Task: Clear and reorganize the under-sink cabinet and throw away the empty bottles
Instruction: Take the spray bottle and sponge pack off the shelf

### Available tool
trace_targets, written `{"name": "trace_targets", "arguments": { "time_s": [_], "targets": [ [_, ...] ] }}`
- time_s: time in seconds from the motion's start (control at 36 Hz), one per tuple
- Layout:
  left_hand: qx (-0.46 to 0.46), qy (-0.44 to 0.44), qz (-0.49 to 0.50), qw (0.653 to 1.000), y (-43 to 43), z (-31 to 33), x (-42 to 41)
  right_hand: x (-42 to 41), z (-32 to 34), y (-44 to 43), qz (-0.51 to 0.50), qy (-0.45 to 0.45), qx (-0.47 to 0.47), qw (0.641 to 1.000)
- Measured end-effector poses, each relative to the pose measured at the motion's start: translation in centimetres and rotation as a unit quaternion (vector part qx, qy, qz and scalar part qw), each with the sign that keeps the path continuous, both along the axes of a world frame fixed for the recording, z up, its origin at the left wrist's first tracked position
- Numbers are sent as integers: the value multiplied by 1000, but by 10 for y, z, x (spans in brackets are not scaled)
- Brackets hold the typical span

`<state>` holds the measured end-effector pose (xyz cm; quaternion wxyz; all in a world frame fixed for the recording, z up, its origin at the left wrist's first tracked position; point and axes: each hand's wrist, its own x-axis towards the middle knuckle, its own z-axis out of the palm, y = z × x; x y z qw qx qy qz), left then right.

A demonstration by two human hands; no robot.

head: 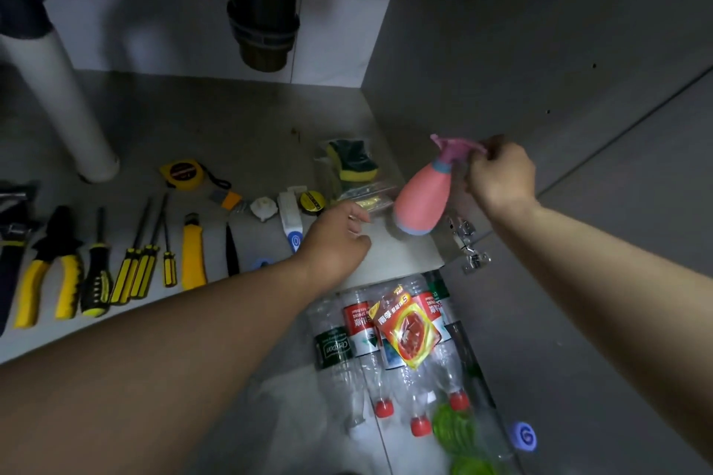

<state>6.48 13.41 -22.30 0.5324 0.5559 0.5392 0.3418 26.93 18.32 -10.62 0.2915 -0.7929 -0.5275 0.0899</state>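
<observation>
My right hand grips the purple trigger head of a pink spray bottle, which hangs tilted just above the cabinet floor near its right front corner. My left hand hovers low over the floor to the left of the bottle, fingers loosely curled, holding nothing. Several empty clear plastic bottles with red caps lie on the tiled floor in front of the cabinet, with a yellow and red packet on top of them.
Tools lie in a row on the cabinet floor: pliers, screwdrivers, a yellow utility knife, a tape measure. Packaged sponges sit at the right. A white pipe and black drain trap hang behind. The cabinet door hinge is at right.
</observation>
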Motion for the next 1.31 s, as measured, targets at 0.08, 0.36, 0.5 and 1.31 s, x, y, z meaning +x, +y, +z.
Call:
{"name": "trace_targets", "arguments": {
  "time_s": [0.08, 0.36, 0.5, 1.31],
  "targets": [
    [-2, -6, -21, 1000, -6, 10, 4, -8, 16, -13, 55, 45, 33, 997],
    [-20, 3, 5, 1000, -11, 13, -22, -61, 7, -20, 190, 304, -60, 932],
    [-35, 7, 117, 992, 2, 7, -52, -56, -32, 0, 109, 341, -81, 930],
    [-83, -99, 213, 968, 36, -3, -106, -74, -153, 87, -31, 375, -216, 901]
  ]
}}
